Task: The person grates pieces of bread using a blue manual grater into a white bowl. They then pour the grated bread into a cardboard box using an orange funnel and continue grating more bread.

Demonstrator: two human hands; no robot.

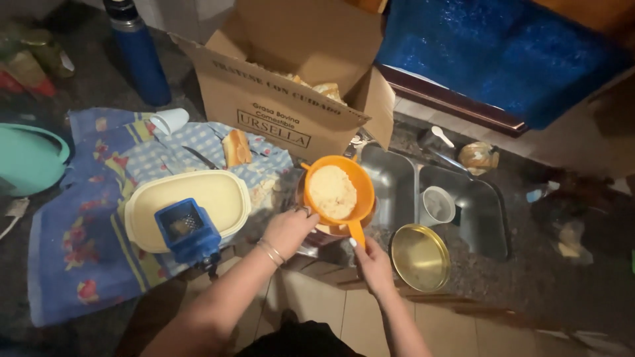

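My right hand (372,262) grips the handle of an orange strainer (358,178) that holds pale crumbs. The strainer is tilted over an orange bowl (336,230) just beneath it, at the counter's front edge. My left hand (288,229), with a ring and bracelets, rests against the strainer's left rim and the bowl. To the left, a blue hand grater (188,230) is clamped at the counter edge in front of a cream oval lid (211,195).
An open cardboard box (291,79) with bread stands behind. A bread piece (236,147), knife (200,157) and white cup (169,120) lie on a blue floral cloth (73,251). A steel sink (483,211) holds a cup (437,205); a yellow lid (421,256) sits nearby. Blue flask (139,53), teal tub (26,158) at left.
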